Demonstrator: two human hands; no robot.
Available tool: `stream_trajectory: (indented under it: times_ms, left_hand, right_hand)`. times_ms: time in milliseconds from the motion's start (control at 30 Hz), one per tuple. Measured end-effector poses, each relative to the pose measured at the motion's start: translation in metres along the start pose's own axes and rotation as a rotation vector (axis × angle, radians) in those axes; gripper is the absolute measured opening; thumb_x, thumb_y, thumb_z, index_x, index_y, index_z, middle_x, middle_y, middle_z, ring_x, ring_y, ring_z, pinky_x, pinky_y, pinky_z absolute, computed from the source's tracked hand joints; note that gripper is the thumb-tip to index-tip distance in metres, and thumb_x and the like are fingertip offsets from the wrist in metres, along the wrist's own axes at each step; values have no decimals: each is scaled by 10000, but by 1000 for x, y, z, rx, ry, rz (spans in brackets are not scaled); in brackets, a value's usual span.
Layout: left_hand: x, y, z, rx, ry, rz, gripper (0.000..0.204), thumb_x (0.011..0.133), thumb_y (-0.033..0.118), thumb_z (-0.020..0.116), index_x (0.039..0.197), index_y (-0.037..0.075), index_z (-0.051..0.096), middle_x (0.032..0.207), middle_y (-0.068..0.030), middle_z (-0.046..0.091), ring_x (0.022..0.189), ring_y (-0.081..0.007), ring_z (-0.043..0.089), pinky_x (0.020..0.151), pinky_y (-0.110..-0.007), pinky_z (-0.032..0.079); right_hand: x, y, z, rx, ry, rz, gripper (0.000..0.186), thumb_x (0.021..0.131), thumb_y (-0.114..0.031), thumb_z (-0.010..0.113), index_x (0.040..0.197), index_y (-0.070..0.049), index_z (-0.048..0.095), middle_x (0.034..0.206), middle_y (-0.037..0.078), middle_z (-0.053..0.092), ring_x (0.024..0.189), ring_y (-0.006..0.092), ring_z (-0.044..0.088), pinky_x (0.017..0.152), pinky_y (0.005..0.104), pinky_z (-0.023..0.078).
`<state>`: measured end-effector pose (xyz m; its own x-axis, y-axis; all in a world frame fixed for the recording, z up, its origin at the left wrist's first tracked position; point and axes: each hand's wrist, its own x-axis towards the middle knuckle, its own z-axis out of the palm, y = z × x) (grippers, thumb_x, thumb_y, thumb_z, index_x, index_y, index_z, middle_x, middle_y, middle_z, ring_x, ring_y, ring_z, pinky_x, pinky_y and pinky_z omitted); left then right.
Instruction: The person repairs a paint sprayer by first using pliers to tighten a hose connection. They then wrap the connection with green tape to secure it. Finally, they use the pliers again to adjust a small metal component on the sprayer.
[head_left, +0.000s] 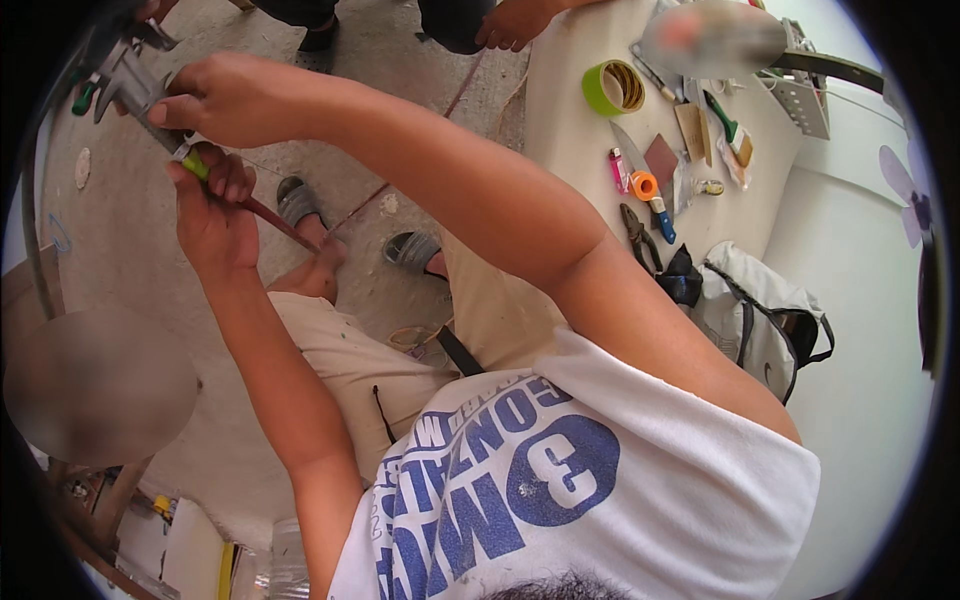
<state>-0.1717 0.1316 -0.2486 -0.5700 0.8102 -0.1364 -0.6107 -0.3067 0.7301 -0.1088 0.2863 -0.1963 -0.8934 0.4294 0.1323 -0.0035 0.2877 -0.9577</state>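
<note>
At the upper left, a grey metal tool with a handle and trigger-like parts, which looks like a spray gun (122,82), is held up off the floor. My right hand (225,100) reaches across and closes round the lower end of its handle. Just below, my left hand (218,205) has its fingers wrapped round a reddish-brown hose (282,222). A yellow-green fitting (196,163) shows between the two hands, at the handle's end. Whether fitting and handle are fully joined I cannot tell. The tool's far end is cut off by the dark rim.
A pale bench (560,130) at right bears a green tape roll (603,88), a knife (660,218), a brush (738,140), pliers (638,232) and an orange roll (644,186). A grey-white bag (760,300) stands nearby. Another person's hand (515,22) and legs show at the top.
</note>
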Motion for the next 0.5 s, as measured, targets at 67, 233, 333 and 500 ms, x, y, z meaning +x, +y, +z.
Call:
stream_trajectory:
  times_ms: [67,233,333,500]
  left_hand:
    - [0,-2,11,73,83,2,462,1005,496,505,1036,37,548,768,24,390,699,-107,377,671,-272,321]
    - [3,-6,10,14,-88,-37,413,1014,460,495,1049,52,552,766,27,383,699,-112,393,680,-272,321]
    - [5,-11,4,-36,-118,-19,397,1016,445,495,1064,56,560,753,26,390,680,-114,391,694,-287,335]
    - [10,-13,9,-136,-126,-132,426,1017,464,489,1065,55,599,746,-10,456,701,-128,460,709,-295,373]
  right_hand:
    - [-2,13,-9,64,84,28,390,956,-347,615,1054,27,673,896,128,705,832,206,676,735,330,525]
    - [-47,99,-29,87,150,293,346,974,-277,571,1126,21,661,946,115,706,885,167,668,756,316,519]
    - [-72,138,-31,153,73,496,329,967,-256,575,1118,23,663,910,114,703,869,172,666,754,326,516]
    - [-71,183,-27,-259,-19,465,306,926,-285,637,1021,-3,707,950,203,699,889,342,670,795,409,518]
